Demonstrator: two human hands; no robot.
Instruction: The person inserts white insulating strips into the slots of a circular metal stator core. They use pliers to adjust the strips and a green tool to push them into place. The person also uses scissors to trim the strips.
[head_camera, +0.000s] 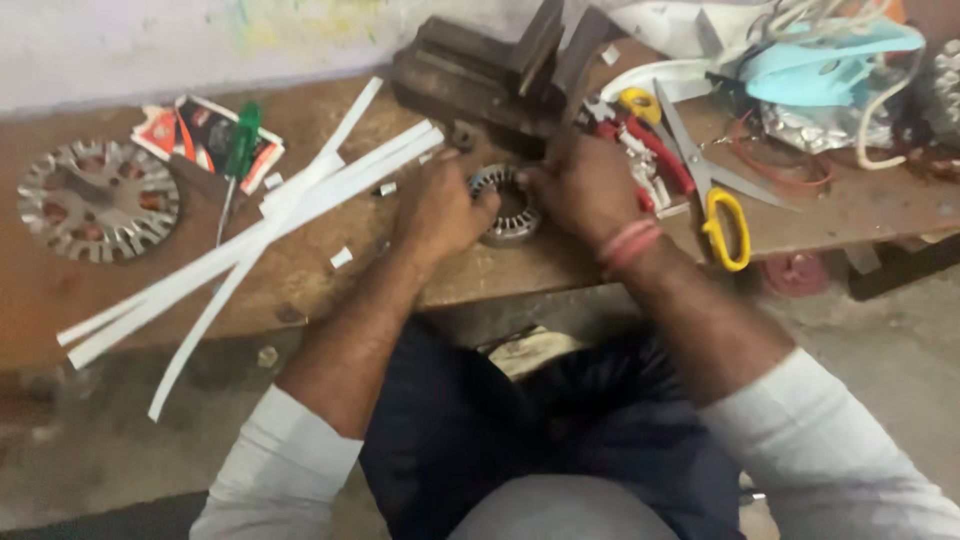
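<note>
Both hands meet on a small ring-shaped metal stator core that rests on the bench close to its front edge, near the middle. The left hand curls around the core's left side, fingers closed against the outer wall; the right hand clamps its right side and top, a red thread band at the wrist. The core looks like stacked steel: likely heavy for its size, rigid, with sharp-edged slots, so the plain outer rim seems the safest place to grip it.

Just behind the hands stands a dark bench vise. To the right lie yellow-handled scissors and red-handled pliers. Left of the hands, long white paper strips fan toward the front edge. Farther left lie a green-handled screwdriver and a round slotted metal plate by the left end.
</note>
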